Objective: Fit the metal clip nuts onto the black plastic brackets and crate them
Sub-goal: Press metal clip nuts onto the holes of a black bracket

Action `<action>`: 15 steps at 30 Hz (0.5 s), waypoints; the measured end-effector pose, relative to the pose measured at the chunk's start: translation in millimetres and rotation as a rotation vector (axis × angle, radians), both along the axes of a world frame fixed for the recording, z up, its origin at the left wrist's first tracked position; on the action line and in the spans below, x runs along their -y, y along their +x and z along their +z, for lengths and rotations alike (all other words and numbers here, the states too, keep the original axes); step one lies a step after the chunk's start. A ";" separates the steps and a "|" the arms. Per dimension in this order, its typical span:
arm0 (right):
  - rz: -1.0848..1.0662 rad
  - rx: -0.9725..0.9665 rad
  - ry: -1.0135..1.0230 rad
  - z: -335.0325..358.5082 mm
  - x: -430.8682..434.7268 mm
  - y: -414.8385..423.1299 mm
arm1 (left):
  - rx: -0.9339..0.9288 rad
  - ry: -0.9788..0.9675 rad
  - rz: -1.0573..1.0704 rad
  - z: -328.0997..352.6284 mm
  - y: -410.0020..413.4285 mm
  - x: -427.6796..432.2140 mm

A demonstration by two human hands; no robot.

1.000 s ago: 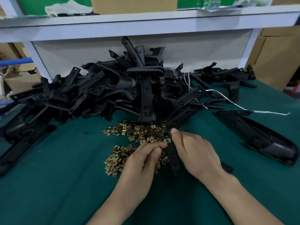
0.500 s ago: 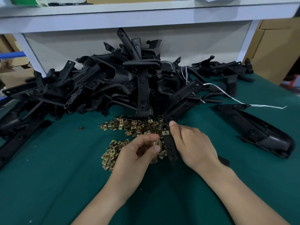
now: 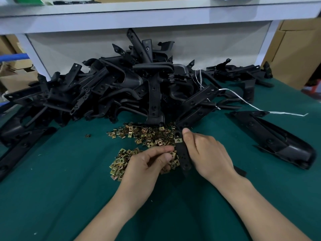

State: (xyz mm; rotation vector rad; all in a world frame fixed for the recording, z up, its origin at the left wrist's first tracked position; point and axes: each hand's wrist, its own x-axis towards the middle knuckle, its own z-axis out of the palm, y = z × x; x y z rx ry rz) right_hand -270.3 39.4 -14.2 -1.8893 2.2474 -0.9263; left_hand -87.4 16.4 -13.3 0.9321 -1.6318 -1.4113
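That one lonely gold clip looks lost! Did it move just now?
No. The lone clip nut lies at the same spot left of the clip nut pile on the green cloth; only the camera view shifted.

Both bare forearms come in from below and angle toward each other. Left hand (image 3: 149,162) is knuckles-up with the fingers curled in, thumb and forefinger tips pinching a brass clip nut (image 3: 173,154) right beside the right hand. Right hand (image 3: 208,153) shows its back and grips a black bracket (image 3: 182,154) along its left side. Its thumb stretches forward, and its other fingers are tucked under, out of sight. The fingertips are nearly meeting; the wrists are well apart.
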 end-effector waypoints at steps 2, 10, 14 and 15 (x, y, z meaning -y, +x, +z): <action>-0.005 -0.005 0.000 0.1 -0.2 -0.2 | 0.001 -0.006 -0.004 -0.6 -0.1 0.1; 0.002 0.007 -0.010 0.5 0.8 -0.2 | -0.007 0.011 0.026 -2.4 -0.5 3.3; 0.010 0.010 -0.012 0.7 -0.4 -0.2 | -0.034 0.037 0.022 -2.2 -0.2 3.8; 0.010 0.010 -0.010 0.9 -0.5 -0.1 | -0.037 0.042 0.020 -2.0 -0.2 3.7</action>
